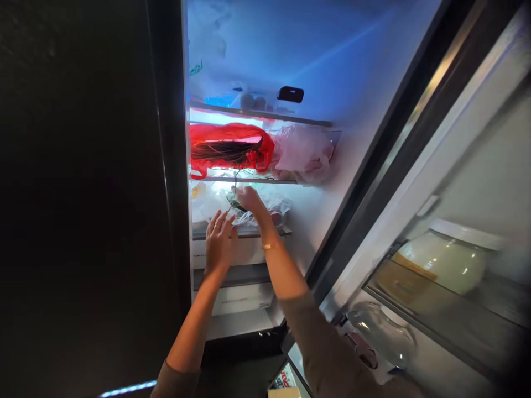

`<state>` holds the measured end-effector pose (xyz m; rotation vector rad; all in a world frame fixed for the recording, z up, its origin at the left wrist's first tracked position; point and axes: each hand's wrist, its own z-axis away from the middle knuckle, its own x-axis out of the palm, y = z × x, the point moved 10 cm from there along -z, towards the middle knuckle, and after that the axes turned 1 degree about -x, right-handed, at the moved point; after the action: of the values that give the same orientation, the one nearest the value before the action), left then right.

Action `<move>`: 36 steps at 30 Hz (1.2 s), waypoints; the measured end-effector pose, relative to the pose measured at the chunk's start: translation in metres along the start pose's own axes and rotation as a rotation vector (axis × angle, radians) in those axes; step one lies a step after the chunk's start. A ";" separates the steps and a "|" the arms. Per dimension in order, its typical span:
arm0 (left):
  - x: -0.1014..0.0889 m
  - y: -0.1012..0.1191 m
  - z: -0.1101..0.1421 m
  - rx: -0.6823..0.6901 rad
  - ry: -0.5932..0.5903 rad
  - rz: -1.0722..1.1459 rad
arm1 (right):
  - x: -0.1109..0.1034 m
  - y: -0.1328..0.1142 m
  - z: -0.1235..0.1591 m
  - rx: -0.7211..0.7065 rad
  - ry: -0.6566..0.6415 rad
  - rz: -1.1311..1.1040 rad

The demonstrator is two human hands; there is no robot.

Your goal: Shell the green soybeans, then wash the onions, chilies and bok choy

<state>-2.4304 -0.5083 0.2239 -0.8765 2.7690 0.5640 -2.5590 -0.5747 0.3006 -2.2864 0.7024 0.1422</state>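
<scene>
My right hand (246, 198) reaches into the open refrigerator with its fingers pinched on a thin green stem (236, 181). The stem runs up toward the shelf above and down toward my other hand; dark green leaves (235, 202) show beside it. Lower and to the left, my left hand (219, 239) is raised with its fingers apart, near the stem's lower end. Crumpled clear plastic bags (207, 205) lie behind both hands. Above them a red plastic bag (228, 131) holds a bundle of thin dark stalks (224, 150).
A pinkish plastic bag (302, 152) sits right of the red one. Drawers (244, 249) are below my hands. On the right, the open door's shelf (440, 323) holds a large lidded jar (456, 260); a clear glass container (384, 334) is lower. A dark panel (83, 193) stands at left.
</scene>
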 end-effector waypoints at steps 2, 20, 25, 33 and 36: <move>-0.015 -0.003 0.048 -0.006 0.063 0.137 | 0.016 -0.002 0.038 0.062 -0.028 -0.160; -0.113 -0.007 0.242 -0.301 0.182 0.028 | 0.197 0.036 0.240 0.356 -0.334 -0.832; -0.131 0.034 0.211 -0.138 0.172 0.062 | 0.189 0.025 0.247 0.330 -0.300 -0.801; -0.146 0.014 0.185 -0.088 0.124 0.063 | 0.193 0.026 0.254 0.405 -0.200 -0.826; -0.150 -0.085 0.237 -0.629 0.231 0.279 | 0.207 0.031 0.254 0.392 -0.214 -0.881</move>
<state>-2.2458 -0.3981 0.0248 -0.6840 2.9772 1.5288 -2.3751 -0.5130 0.0353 -1.9584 -0.3855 -0.1558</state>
